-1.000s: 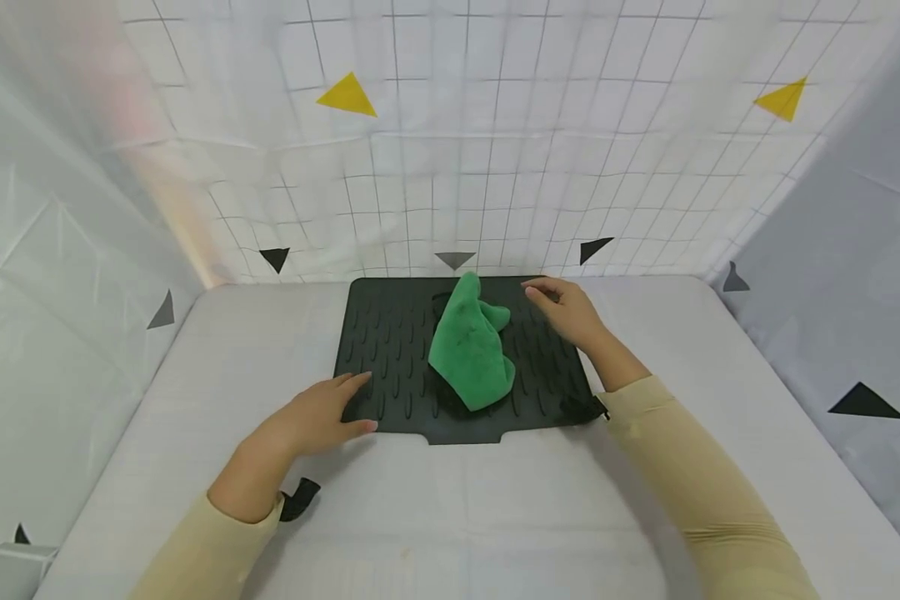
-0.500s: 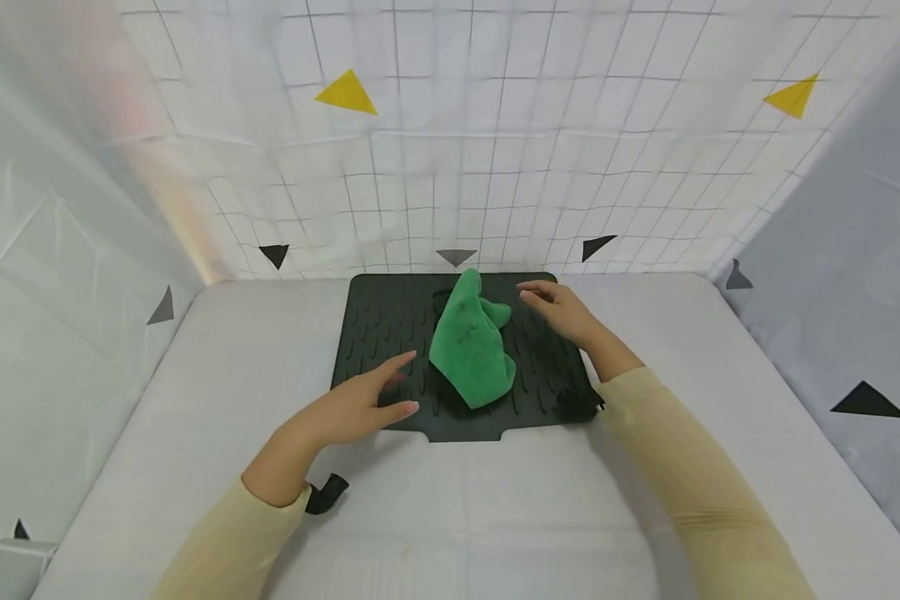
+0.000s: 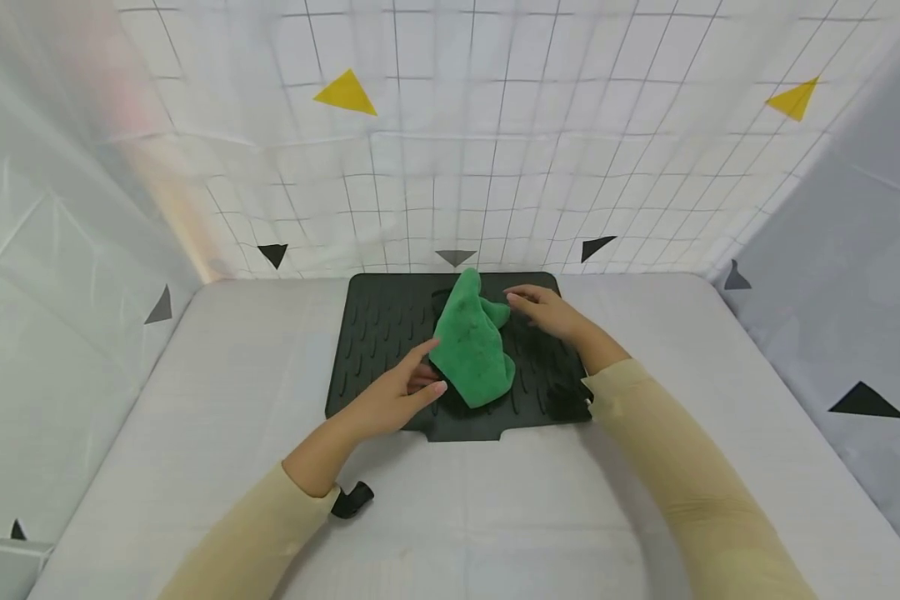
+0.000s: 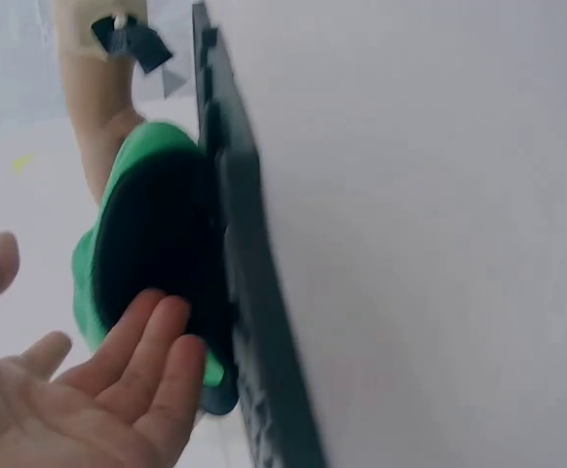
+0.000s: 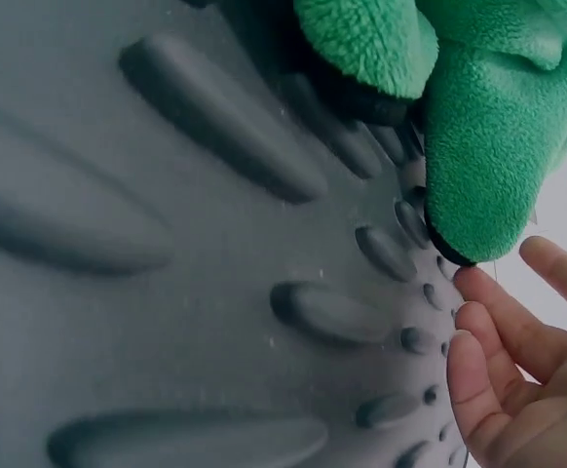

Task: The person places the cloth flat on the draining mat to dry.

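Observation:
A crumpled green cloth (image 3: 470,342) lies heaped on a black ribbed mat (image 3: 378,333) in the middle of the white table. My left hand (image 3: 408,390) reaches the cloth's near left edge with straight fingers (image 4: 152,341) against it. My right hand (image 3: 536,307) hovers at the cloth's far right corner, fingers (image 5: 483,341) loosely extended and just beside the green fleece (image 5: 488,146). Neither hand grips anything. The cloth covers something dark under it (image 4: 157,253).
The mat (image 5: 167,292) has raised oval ribs. White gridded walls (image 3: 450,150) with yellow and black triangles close in the table on three sides. A black wrist strap (image 3: 352,500) hangs by my left sleeve. Bare white tabletop (image 3: 232,358) lies left and right of the mat.
My left hand has slid from the mat's front left corner rightward to the cloth's edge. My right hand has moved slightly left toward the cloth's far corner.

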Available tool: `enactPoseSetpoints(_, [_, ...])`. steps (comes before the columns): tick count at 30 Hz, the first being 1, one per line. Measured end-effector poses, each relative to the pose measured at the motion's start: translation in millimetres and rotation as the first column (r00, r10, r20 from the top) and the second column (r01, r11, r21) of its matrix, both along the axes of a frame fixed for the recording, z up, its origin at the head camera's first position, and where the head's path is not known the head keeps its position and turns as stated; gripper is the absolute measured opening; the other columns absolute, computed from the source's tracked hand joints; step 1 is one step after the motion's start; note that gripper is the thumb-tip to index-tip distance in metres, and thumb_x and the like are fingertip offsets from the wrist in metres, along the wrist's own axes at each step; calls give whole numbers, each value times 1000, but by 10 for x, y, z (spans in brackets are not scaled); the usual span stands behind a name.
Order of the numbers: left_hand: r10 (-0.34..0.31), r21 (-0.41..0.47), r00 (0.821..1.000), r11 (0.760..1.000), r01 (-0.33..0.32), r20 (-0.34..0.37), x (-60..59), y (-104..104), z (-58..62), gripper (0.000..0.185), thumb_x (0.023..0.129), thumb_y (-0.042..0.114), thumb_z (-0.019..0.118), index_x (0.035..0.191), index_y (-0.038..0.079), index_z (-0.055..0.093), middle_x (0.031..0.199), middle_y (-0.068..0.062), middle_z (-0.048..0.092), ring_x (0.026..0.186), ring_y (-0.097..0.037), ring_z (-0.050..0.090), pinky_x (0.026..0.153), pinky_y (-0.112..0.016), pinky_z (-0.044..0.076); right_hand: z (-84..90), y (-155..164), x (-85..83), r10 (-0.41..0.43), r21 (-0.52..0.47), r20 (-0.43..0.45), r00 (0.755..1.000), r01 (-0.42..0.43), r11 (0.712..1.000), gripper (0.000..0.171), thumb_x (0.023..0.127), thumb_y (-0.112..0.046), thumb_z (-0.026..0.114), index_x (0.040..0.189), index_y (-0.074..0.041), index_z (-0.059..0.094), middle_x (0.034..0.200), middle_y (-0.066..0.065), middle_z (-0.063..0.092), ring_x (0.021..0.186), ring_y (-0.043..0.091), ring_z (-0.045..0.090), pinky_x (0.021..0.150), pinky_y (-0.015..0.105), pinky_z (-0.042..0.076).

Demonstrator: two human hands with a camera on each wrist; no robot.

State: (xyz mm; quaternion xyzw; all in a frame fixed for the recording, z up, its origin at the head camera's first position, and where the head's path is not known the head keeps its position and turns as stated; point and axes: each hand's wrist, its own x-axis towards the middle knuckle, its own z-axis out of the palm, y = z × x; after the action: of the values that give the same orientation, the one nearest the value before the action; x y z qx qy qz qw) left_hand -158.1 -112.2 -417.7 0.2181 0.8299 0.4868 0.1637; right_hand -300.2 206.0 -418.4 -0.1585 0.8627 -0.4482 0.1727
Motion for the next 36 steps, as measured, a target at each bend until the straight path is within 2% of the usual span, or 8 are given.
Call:
enactPoseSetpoints(4, [28, 75, 1000, 997, -29, 8, 11, 108, -34, 63, 104, 37, 55, 159, 27, 26, 128, -5, 57, 124, -20, 54, 104, -42, 46, 96, -63, 53, 4, 13, 22, 1000, -4, 1000, 58, 109, -41, 40, 152, -2, 39, 151, 24, 41, 133, 43, 45, 104, 56, 42])
enactPoseSetpoints(8, [110, 121, 994, 987, -111, 8, 41, 160, -19, 56, 104, 31, 57, 155, 20, 37, 132, -7, 56, 123, -21, 56, 102, -42, 46, 101, -79, 56, -8, 19, 34, 999, 8, 1000, 56, 109, -40, 40, 151, -3, 41, 148, 24, 43, 129, 43, 48, 103, 54, 43])
enactPoseSetpoints(10, [159, 145, 987, 977, -158, 6, 55, 172, -6, 53, 103, 28, 58, 153, 17, 42, 134, -9, 55, 122, -22, 57, 101, -42, 47, 9, -42, 0, -15, 1, 32, 999, 15, 1000, 57, 107, -45, 42, 150, -7, 44, 148, 20, 45, 129, 39, 49, 103, 52, 44])
enactPoseSetpoints(17, [288, 170, 958, 944, -282, -12, 63, 163, 6, 48, 103, 25, 59, 149, 14, 47, 136, -10, 56, 122, -25, 59, 99, -40, 50, -8, -34, 41, -23, -171, 38, 999, 29, 985, 47, 106, -36, 51, 139, -4, 56, 142, 16, 53, 126, 32, 53, 105, 51, 44])
enactPoseSetpoints(26, [345, 184, 936, 927, -327, -76, 99, 88, 37, 52, 101, 22, 62, 150, 11, 45, 135, -13, 59, 114, -26, 63, 93, -41, 53, 20, -111, 182, 22, -316, 24, 999, -14, 949, 38, 103, -21, 60, 133, 1, 60, 134, 13, 59, 112, 16, 60, 106, 53, 42])
enactPoseSetpoints(30, [388, 182, 914, 913, -365, -119, 89, 38, 60, 52, 101, 22, 63, 149, 11, 46, 129, -12, 60, 103, -24, 64, 85, -35, 54, 56, -121, 206, 14, -350, -3, 1000, -14, 937, 38, 102, -17, 61, 135, 3, 59, 127, 9, 63, 106, 13, 62, 103, 55, 44])
enactPoseSetpoints(32, [412, 169, 900, 906, -389, -141, 81, 1, 84, 52, 101, 22, 63, 149, 12, 47, 124, -13, 61, 98, -22, 65, 80, -33, 53, 94, -110, 223, -10, -356, -27, 1000, 0, 934, 39, 102, -16, 61, 135, 4, 58, 123, 4, 65, 104, 12, 63, 100, 53, 48])
enactPoseSetpoints(36, [444, 163, 879, 893, -419, -173, 61, -93, 144, 54, 101, 22, 64, 150, 14, 45, 127, -12, 58, 91, -21, 64, 76, -33, 52, 191, -55, 254, -66, -391, -68, 995, 34, 920, 39, 100, -14, 64, 134, 5, 59, 115, -3, 67, 101, 11, 63, 89, 36, 54])
